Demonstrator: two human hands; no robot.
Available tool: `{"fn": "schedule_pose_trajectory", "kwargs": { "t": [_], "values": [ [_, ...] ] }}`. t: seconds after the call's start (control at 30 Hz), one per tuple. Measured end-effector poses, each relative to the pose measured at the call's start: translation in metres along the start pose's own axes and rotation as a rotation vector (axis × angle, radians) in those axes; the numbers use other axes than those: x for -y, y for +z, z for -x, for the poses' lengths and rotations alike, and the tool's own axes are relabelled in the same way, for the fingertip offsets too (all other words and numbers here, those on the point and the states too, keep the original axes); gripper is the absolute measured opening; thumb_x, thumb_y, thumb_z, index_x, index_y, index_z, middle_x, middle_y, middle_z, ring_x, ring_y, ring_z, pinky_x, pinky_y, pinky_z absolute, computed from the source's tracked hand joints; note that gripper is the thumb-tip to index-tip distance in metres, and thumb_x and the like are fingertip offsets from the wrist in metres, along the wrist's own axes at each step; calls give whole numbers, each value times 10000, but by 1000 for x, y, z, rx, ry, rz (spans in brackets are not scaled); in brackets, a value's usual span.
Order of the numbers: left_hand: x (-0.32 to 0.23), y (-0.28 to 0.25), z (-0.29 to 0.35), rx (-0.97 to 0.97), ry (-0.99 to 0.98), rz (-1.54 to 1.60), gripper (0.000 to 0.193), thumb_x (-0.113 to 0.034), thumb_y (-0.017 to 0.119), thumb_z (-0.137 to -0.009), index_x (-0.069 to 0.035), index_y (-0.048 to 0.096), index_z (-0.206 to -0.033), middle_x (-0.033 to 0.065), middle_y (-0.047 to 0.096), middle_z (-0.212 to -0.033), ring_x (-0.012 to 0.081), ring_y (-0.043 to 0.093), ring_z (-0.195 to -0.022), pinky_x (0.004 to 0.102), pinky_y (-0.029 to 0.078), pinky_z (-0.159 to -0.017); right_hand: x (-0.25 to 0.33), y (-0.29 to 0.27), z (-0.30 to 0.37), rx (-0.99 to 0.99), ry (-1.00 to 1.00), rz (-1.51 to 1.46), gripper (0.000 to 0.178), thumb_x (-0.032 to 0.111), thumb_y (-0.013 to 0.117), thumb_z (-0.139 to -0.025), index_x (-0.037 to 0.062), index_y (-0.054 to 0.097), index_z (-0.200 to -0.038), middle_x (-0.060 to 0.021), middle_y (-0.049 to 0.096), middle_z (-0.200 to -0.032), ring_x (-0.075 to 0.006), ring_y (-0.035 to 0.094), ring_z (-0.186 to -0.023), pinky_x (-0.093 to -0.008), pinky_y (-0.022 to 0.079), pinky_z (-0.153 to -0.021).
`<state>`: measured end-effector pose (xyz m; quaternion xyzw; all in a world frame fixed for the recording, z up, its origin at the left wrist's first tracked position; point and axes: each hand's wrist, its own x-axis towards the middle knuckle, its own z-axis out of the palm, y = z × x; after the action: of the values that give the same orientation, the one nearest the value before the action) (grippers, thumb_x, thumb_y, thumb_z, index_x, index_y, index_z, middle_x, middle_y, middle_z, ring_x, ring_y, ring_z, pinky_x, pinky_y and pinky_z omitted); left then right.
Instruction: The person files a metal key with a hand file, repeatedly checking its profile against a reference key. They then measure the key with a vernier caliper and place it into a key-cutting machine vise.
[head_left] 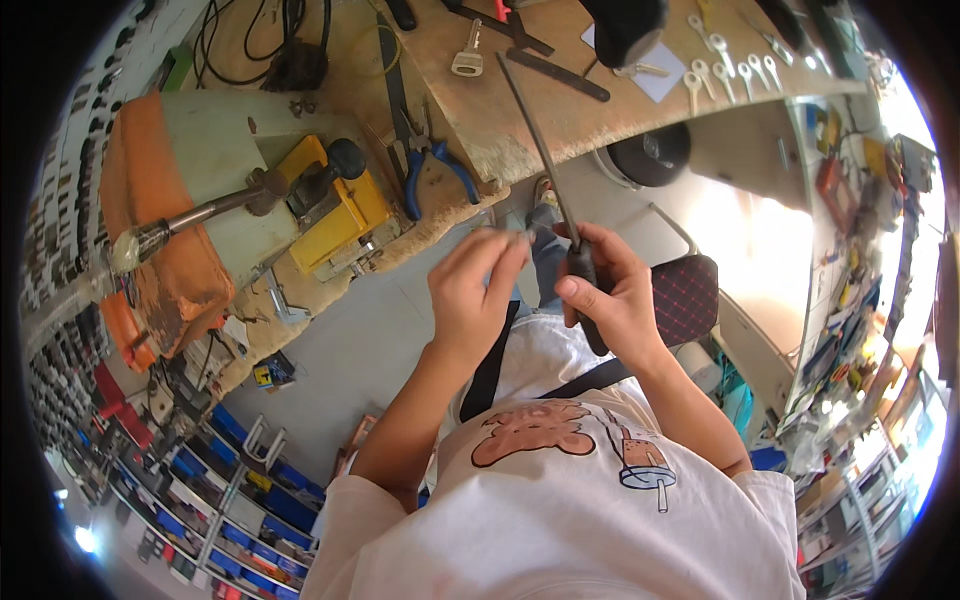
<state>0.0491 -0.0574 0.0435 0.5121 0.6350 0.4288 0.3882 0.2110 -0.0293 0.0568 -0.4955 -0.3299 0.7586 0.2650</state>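
My right hand (620, 295) is wrapped round the dark handle of a long thin file (540, 140), whose blade slants up and to the left over the bench edge. Just left of the handle, my left hand (470, 285) is closed in a pinch, fingertips close to the file. A small greyish bit shows at those fingertips, too small to name. Both hands are in front of my body, off the workbench (430, 60). On the bench lie a large key (468, 52), a flat dark bar (556, 75) and several key blanks (722, 75).
A pale green and orange machine (225, 190) with a yellow clamp (345, 225) stands at the left. Blue-handled pliers (435, 165) lie beside it. A black-and-red padded stool (685, 300) is right of my right hand. Shelves with blue bins (230, 490) fill the lower left.
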Motion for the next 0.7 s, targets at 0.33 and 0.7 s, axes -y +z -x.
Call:
{"fn": "schedule_pose_trajectory", "kwargs": {
  "t": [0.33, 0.7],
  "values": [
    [-14, -17, 35, -47, 176, -349, 247, 37, 705, -714, 12, 636, -949, 95, 588, -796, 217, 603, -675, 298, 494, -590, 32, 27, -20, 156, 166, 134, 173, 68, 655, -776, -15, 545, -879, -22, 579, -734, -49, 525, -599, -203, 424, -533],
    [16, -24, -24, 195, -619, 756, 126, -85, 602, -874, 30, 578, -921, 98, 621, -807, 155, 620, -704, 313, 564, -632, 35, 10, -26, -2, -89, 368, 338, 108, 566, -844, -15, 567, -1159, -1, 533, -757, -55, 480, -591, -215, 406, -542]
  ]
}}
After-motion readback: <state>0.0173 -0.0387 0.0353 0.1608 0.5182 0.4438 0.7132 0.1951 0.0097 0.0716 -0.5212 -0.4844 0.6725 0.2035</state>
